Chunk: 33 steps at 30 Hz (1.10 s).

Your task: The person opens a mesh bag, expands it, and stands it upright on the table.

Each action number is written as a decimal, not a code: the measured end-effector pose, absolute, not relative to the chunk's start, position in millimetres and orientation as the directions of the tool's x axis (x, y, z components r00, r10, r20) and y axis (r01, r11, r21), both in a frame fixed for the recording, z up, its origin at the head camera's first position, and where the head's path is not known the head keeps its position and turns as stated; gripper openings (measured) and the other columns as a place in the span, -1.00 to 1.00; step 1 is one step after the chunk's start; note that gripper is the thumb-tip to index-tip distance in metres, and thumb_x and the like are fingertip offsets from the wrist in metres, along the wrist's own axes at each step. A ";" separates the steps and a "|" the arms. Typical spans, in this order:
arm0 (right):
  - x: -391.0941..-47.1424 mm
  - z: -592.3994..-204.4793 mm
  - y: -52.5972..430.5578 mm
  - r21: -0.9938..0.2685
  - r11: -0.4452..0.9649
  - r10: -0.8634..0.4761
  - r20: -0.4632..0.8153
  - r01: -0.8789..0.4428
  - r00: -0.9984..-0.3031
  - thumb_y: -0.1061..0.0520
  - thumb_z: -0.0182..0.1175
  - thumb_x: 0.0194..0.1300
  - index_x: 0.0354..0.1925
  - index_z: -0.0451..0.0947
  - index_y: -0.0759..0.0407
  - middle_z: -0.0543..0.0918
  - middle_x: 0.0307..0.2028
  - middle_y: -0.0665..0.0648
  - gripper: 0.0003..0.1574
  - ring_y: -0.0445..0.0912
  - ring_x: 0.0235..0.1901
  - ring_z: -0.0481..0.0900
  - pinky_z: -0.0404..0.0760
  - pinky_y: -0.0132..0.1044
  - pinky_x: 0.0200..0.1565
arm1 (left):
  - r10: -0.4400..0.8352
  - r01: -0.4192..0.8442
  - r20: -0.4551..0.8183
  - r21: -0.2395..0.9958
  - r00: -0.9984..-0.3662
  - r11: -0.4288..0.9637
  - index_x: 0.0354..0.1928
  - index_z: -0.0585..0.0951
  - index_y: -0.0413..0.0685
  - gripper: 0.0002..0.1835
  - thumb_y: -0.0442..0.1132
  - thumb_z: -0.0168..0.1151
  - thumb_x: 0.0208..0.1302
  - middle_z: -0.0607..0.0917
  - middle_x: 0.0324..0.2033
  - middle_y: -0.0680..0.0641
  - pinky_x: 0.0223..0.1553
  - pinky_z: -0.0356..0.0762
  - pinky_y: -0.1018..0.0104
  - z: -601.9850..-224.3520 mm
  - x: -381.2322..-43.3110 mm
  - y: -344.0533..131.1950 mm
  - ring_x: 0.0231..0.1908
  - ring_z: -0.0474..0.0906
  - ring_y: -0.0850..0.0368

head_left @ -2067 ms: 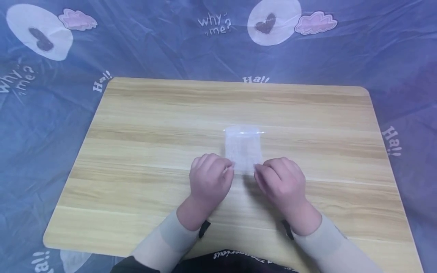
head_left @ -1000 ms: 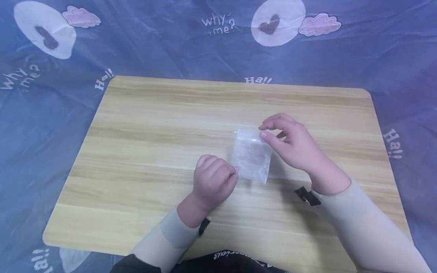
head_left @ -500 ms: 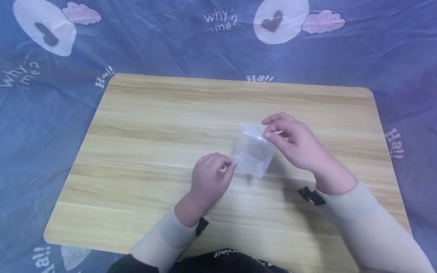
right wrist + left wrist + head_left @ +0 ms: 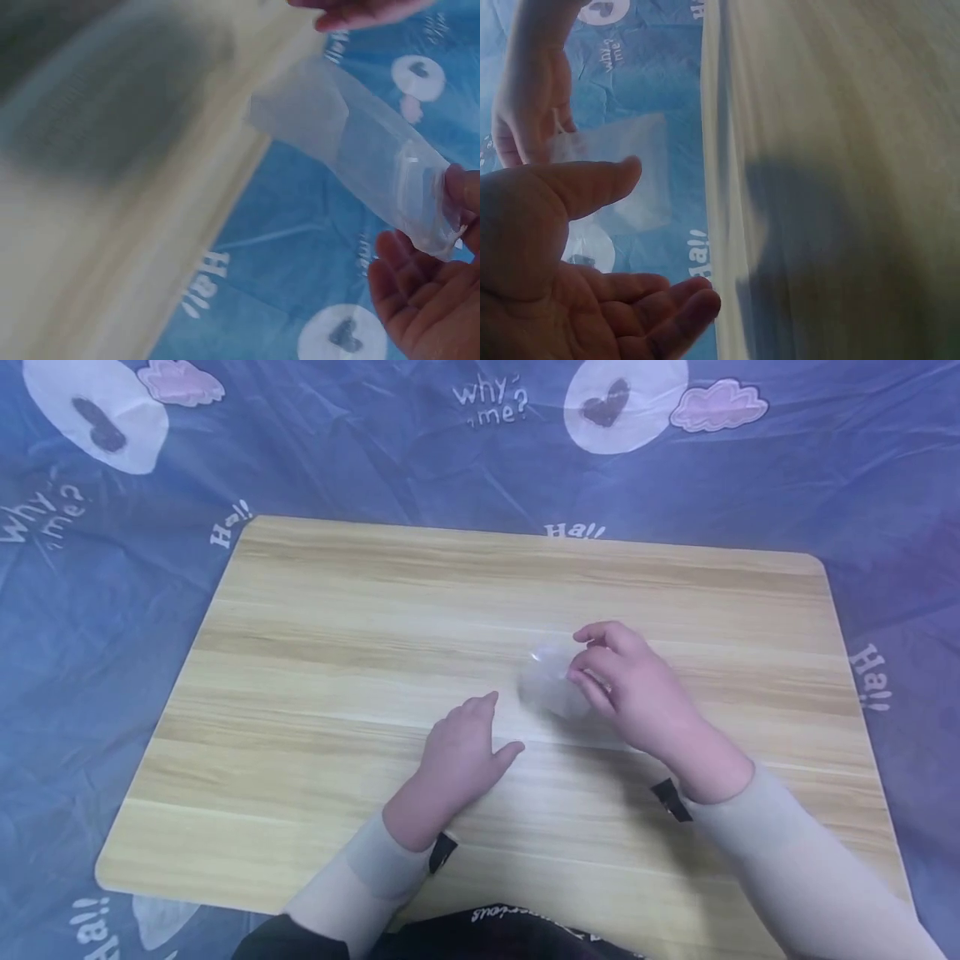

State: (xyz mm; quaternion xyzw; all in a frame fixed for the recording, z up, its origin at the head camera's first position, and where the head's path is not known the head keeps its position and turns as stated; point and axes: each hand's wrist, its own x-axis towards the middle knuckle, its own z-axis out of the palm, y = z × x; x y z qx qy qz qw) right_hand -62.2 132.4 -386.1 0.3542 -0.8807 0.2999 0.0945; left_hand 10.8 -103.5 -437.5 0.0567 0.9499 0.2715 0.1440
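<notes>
A small clear zip-lock bag [image 4: 546, 683] hangs over the table, its zip end pinched between thumb and finger of my right hand [image 4: 647, 700]. Seen from the right wrist, the bag [image 4: 341, 124] is slightly curled, with the ridged zip strip near my thumb and the other end loose. My left hand [image 4: 459, 760] is to the left of the bag and apart from it, thumb spread from the fingers. In the left wrist view its palm [image 4: 547, 247] shows nothing held.
The wood-grain table top [image 4: 315, 635] lies under both hands. Blue printed cloth [image 4: 337, 435] surrounds it. A person's dark clothing [image 4: 480, 935] shows at the near edge.
Both hands pinched the bag's near corners at first. My right hand then moved up to its zip end, and my left hand has since let go and spread its fingers.
</notes>
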 end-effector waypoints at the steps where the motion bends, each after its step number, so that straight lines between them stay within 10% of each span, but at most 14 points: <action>1: -61.2 -391.1 131.6 -0.436 0.566 -0.575 0.399 -0.700 -0.714 0.32 0.42 0.31 -0.24 0.70 0.26 0.63 0.10 0.35 -0.93 0.25 -0.05 0.64 0.67 0.08 -0.10 | 0.195 0.030 -0.262 0.523 -0.945 0.852 0.50 0.40 -0.26 -0.15 0.13 0.41 0.39 0.61 0.29 -0.22 0.20 0.58 -0.19 -437.5 10.6 -103.1 0.24 0.59 -0.21; 11: -51.6 -427.4 123.3 -0.282 0.508 -0.584 0.582 -0.814 -0.566 0.17 0.22 0.48 -0.21 0.61 0.30 0.64 0.01 0.44 -0.82 0.41 -0.18 0.62 0.66 0.23 -0.22 | 0.232 0.070 -0.289 0.477 -0.929 0.876 0.46 0.46 -0.25 -0.18 0.16 0.42 0.38 0.63 0.25 -0.22 0.15 0.61 -0.14 -437.8 9.6 -102.6 0.20 0.59 -0.20; 33: -40.2 -432.5 122.1 -0.328 0.538 -0.571 0.535 -0.776 -0.622 -0.03 0.31 0.33 -0.20 0.61 0.27 0.61 0.05 0.40 -0.64 0.36 -0.12 0.62 0.66 0.21 -0.19 | 0.262 0.099 -0.292 0.474 -0.920 0.875 0.44 0.47 -0.25 -0.17 0.19 0.41 0.37 0.63 0.24 -0.21 0.12 0.63 -0.12 -442.7 9.0 -107.2 0.17 0.60 -0.19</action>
